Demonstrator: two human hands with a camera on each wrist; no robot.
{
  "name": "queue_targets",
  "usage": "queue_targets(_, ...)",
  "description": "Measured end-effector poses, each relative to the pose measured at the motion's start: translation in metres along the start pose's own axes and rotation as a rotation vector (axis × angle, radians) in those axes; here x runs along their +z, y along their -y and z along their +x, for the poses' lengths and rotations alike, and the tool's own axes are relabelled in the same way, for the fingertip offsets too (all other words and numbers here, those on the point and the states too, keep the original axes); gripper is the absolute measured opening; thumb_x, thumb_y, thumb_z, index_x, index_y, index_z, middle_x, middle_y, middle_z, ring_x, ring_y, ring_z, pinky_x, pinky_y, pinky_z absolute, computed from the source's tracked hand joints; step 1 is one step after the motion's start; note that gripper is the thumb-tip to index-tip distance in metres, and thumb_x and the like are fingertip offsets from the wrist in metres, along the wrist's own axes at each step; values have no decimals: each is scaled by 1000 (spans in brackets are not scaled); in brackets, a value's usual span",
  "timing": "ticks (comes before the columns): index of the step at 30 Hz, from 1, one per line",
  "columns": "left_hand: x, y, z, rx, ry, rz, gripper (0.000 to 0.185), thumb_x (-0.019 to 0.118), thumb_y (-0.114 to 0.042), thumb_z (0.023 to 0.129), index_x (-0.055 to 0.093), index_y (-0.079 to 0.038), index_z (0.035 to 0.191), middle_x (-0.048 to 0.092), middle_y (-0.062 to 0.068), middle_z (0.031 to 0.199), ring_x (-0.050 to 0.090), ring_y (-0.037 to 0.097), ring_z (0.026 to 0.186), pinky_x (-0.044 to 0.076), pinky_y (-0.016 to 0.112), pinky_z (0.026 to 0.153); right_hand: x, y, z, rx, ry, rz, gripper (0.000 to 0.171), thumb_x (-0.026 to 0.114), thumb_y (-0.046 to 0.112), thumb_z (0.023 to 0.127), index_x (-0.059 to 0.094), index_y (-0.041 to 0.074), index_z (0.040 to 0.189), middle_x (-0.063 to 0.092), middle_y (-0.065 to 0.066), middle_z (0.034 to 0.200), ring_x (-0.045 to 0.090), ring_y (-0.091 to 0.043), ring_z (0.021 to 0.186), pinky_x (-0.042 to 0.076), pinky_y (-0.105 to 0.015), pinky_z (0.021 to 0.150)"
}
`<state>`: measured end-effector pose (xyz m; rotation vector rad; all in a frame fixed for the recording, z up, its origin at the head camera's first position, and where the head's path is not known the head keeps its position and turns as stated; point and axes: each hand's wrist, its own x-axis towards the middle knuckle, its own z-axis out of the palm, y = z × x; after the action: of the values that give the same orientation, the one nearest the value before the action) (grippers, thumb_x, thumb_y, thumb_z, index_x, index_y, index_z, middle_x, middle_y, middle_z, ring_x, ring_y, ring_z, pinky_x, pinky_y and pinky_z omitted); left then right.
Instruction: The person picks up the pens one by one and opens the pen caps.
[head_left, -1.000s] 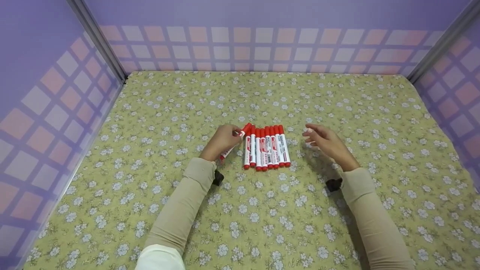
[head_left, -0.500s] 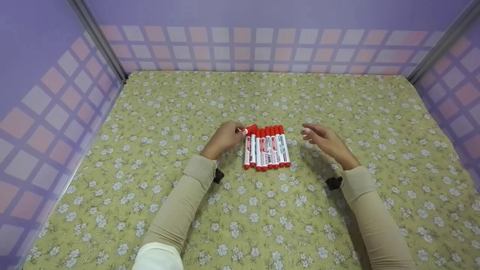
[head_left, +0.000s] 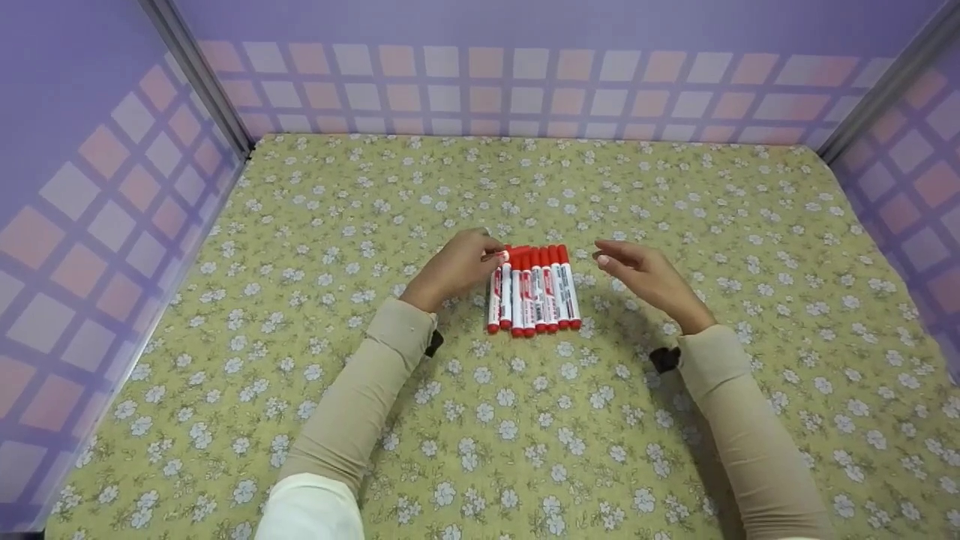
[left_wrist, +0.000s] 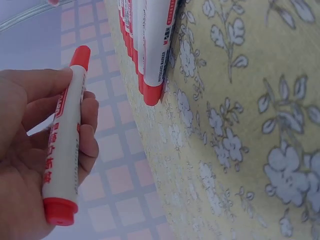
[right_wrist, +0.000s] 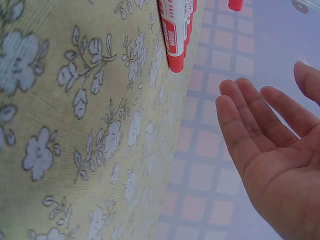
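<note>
My left hand [head_left: 459,262] grips a white marker [left_wrist: 65,135] with a red cap and red end plug. In the left wrist view the thumb and curled fingers hold it along its barrel, raised off the cloth. From the head view, its red cap reaches over the caps of a row of markers [head_left: 527,300], several lying side by side with their caps toward the far wall. To the right of that row, my right hand [head_left: 651,279] hovers with nothing in it. Its fingers are slightly bent and spread from the thumb in the right wrist view [right_wrist: 280,135].
A yellow-green floral cloth [head_left: 487,435] covers the table. Purple panels with pink and white squares [head_left: 442,71] stand at the back and both sides, joined by grey metal posts [head_left: 196,71].
My left hand has moved right and slightly away from me, and the marker it holds has turned so that its cap points rightward over the row. My right hand has shifted slightly left.
</note>
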<state>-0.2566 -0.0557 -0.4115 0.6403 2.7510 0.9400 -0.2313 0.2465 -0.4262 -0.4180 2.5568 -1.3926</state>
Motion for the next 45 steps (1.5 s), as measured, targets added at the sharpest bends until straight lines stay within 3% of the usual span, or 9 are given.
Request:
queue_targets(8, -2, -13, -1, 68, 2, 95, 30, 54, -23, 99, 69, -8, 120, 67, 7, 110, 63, 17, 97, 52, 33, 82, 5, 19, -2, -89, 22, -56, 49, 53, 28, 99, 45, 8, 143, 51, -18, 141, 53, -31, 126, 42, -48, 104)
queue_targets(13, -1, -18, -2, 177, 3, 183, 29, 56, -24, 98, 69, -9, 119, 68, 7, 112, 63, 18, 98, 52, 32, 84, 11, 46, -13, -107, 45, -52, 46, 52, 15, 100, 44, 0, 142, 47, -23, 142, 50, -37, 128, 42, -48, 104)
queue_targets(20, -1, -27, -4, 304, -13, 271, 26, 57, -23, 97, 70, -7, 114, 68, 7, 107, 64, 18, 92, 53, 32, 81, 16, 31, -1, -153, 70, -82, 46, 55, 18, 98, 47, 2, 141, 48, -19, 143, 46, -35, 131, 38, -52, 106)
queue_targets(36, 1, -39, -5, 510, -82, 310, 22, 59, -18, 96, 71, -4, 108, 68, 8, 97, 64, 17, 83, 54, 28, 76, 24, 48, 3, -248, 93, -154, 46, 59, 22, 95, 52, 8, 138, 55, -13, 138, 53, -28, 126, 41, -49, 105)
queue_targets(45, 2, -42, -6, 563, -103, 344, 25, 59, -20, 96, 70, -4, 112, 66, 8, 96, 63, 17, 81, 53, 28, 73, 30, 52, 4, -292, 120, -249, 43, 59, 18, 96, 53, 7, 137, 60, -13, 130, 58, -29, 120, 47, -45, 99)
